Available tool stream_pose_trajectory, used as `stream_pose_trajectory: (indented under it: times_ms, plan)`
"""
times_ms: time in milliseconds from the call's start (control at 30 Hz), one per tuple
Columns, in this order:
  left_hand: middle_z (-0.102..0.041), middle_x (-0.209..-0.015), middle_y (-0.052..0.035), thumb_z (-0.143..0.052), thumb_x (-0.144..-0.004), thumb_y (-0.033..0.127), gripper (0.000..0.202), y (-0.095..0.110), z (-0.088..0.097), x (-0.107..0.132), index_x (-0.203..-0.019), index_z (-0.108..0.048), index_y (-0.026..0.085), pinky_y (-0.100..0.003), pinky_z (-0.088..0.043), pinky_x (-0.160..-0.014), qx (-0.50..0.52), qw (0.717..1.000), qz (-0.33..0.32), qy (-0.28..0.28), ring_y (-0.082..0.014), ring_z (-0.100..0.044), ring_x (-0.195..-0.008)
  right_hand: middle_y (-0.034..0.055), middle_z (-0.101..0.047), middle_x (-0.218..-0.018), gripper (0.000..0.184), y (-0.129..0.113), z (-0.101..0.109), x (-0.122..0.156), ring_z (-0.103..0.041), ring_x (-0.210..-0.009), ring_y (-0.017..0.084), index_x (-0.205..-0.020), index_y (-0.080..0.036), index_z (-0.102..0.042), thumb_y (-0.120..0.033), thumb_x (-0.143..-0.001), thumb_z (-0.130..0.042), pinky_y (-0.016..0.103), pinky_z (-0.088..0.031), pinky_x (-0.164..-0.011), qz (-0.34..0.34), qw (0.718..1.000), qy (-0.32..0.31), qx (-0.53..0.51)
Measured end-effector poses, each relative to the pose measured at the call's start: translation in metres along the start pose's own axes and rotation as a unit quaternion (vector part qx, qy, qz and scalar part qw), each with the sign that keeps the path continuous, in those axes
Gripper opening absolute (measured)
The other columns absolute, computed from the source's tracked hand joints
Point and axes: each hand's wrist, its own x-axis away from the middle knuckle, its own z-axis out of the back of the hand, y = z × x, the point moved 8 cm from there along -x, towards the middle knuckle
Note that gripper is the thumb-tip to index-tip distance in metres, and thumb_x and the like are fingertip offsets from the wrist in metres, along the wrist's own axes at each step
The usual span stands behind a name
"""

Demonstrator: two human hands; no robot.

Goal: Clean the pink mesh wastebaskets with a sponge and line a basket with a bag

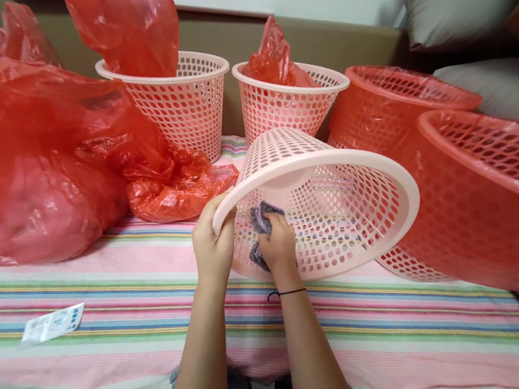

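Over striped cloth (pixel 136 306), left hand (pixel 215 237) holds basket (pixel 329 223); right hand (pixel 280 243), apparently rag (pixel 261 220).

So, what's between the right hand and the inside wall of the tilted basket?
In the head view, a dark grey cloth, gripped by the right hand, lies between it and the tilted basket's wall.

Tipped basket (pixel 326 212) sits centre on the sheet (pixel 142 268), rag (pixel 263 218) and right hand (pixel 279 244) inside, left hand (pixel 216 240) on its left rim. Plastic bags (pixel 35 164) heap left, two upright baskets (pixel 199 108) stand behind, two bagged baskets (pixel 489 220) right. Label (pixel 52 324) lies front left.
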Motion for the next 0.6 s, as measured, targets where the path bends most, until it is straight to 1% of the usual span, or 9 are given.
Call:
stream_pose_trajectory:
  times_ms: [100, 167, 233, 300, 367, 400, 467, 533, 600]
  plan:
    - [-0.074, -0.101, -0.0036, -0.061, -0.087, 0.022, 0.02, 0.001, -0.002, -0.001, -0.105, -0.069, 0.018, -0.027, -0.051, -0.086, 0.002, 1.0, -0.004, -0.002, -0.0176, -0.068, -0.093, 0.0114, -0.06, -0.132, 0.053, 0.002, 0.019, -0.001, -0.051, -0.119, 0.024, -0.127, -0.011, -0.06, -0.009, -0.076, -0.045, 0.035, -0.036, -0.105, 0.022, 0.999, 0.035, 0.002]
    - [-0.074, -0.103, -0.0041, -0.061, -0.087, 0.022, 0.02, 0.003, -0.003, -0.001, -0.105, -0.069, 0.018, -0.028, -0.051, -0.087, 0.006, 1.0, -0.01, -0.005, -0.0178, -0.068, -0.095, 0.008, -0.056, -0.139, 0.055, 0.004, 0.023, 0.0, -0.048, -0.123, 0.025, -0.132, -0.015, -0.058, -0.012, -0.078, -0.045, 0.038, -0.035, -0.106, 0.017, 0.999, 0.03, 0.025]
    - [-0.073, -0.104, -0.0046, -0.06, -0.087, 0.022, 0.02, 0.004, -0.005, -0.001, -0.105, -0.069, 0.019, -0.029, -0.051, -0.088, 0.006, 1.0, -0.011, -0.008, -0.0182, -0.068, -0.096, 0.0037, -0.053, -0.144, 0.056, 0.009, 0.015, 0.004, -0.044, -0.126, 0.03, -0.136, -0.022, -0.056, -0.018, -0.08, -0.048, 0.044, -0.033, -0.106, -0.018, 0.997, -0.019, 0.068]
    - [-0.073, -0.104, -0.0049, -0.06, -0.088, 0.023, 0.021, 0.004, -0.005, 0.0, -0.106, -0.069, 0.019, -0.029, -0.051, -0.089, 0.004, 1.0, -0.006, -0.009, -0.0188, -0.067, -0.098, 0.0001, -0.048, -0.149, 0.056, 0.014, 0.004, 0.01, -0.038, -0.129, 0.036, -0.139, -0.029, -0.052, -0.03, -0.084, -0.051, 0.051, -0.03, -0.105, -0.057, 0.99, -0.066, 0.113]
    - [-0.073, -0.104, -0.0051, -0.06, -0.088, 0.023, 0.021, 0.003, -0.004, 0.001, -0.107, -0.069, 0.019, -0.03, -0.051, -0.09, 0.002, 1.0, 0.0, -0.01, -0.0192, -0.067, -0.099, -0.0014, -0.044, -0.152, 0.055, 0.015, -0.002, 0.013, -0.036, -0.129, 0.039, -0.141, -0.033, -0.049, -0.04, -0.087, -0.052, 0.054, -0.03, -0.103, -0.075, 0.985, -0.074, 0.14]
    - [-0.073, -0.104, -0.0051, -0.06, -0.088, 0.022, 0.022, 0.003, -0.003, 0.002, -0.107, -0.069, 0.019, -0.03, -0.051, -0.091, 0.002, 1.0, 0.001, -0.01, -0.0193, -0.067, -0.1, -0.001, -0.044, -0.152, 0.054, 0.014, -0.002, 0.013, -0.038, -0.127, 0.038, -0.142, -0.033, -0.049, -0.041, -0.088, -0.05, 0.053, -0.031, -0.102, -0.079, 0.984, -0.068, 0.146]
    - [-0.073, -0.104, -0.0052, -0.06, -0.087, 0.022, 0.022, 0.002, -0.003, 0.003, -0.107, -0.069, 0.019, -0.03, -0.051, -0.091, 0.002, 1.0, 0.004, -0.012, -0.0195, -0.067, -0.1, 0.0032, -0.046, -0.15, 0.051, 0.014, -0.001, 0.011, -0.043, -0.121, 0.036, -0.141, -0.03, -0.05, -0.034, -0.091, -0.047, 0.051, -0.035, -0.098, -0.085, 0.983, -0.052, 0.152]
    - [-0.073, -0.105, -0.0053, -0.059, -0.087, 0.022, 0.021, 0.001, -0.004, 0.003, -0.106, -0.069, 0.019, -0.03, -0.051, -0.09, 0.002, 1.0, 0.007, -0.006, -0.0195, -0.067, -0.1, 0.0104, -0.052, -0.144, 0.05, 0.01, 0.0, 0.01, -0.048, -0.116, 0.032, -0.14, -0.022, -0.051, -0.023, -0.091, -0.044, 0.047, -0.037, -0.098, -0.077, 0.986, -0.047, 0.14]
    - [-0.073, -0.106, -0.0055, -0.06, -0.087, 0.022, 0.021, 0.001, -0.004, 0.002, -0.106, -0.069, 0.019, -0.031, -0.051, -0.09, -0.003, 1.0, 0.005, 0.001, -0.0193, -0.067, -0.098, 0.0135, -0.058, -0.136, 0.049, -0.003, -0.002, 0.01, -0.051, -0.116, 0.028, -0.139, -0.015, -0.053, -0.019, -0.091, -0.041, 0.042, -0.037, -0.102, -0.032, 0.994, -0.054, 0.087]
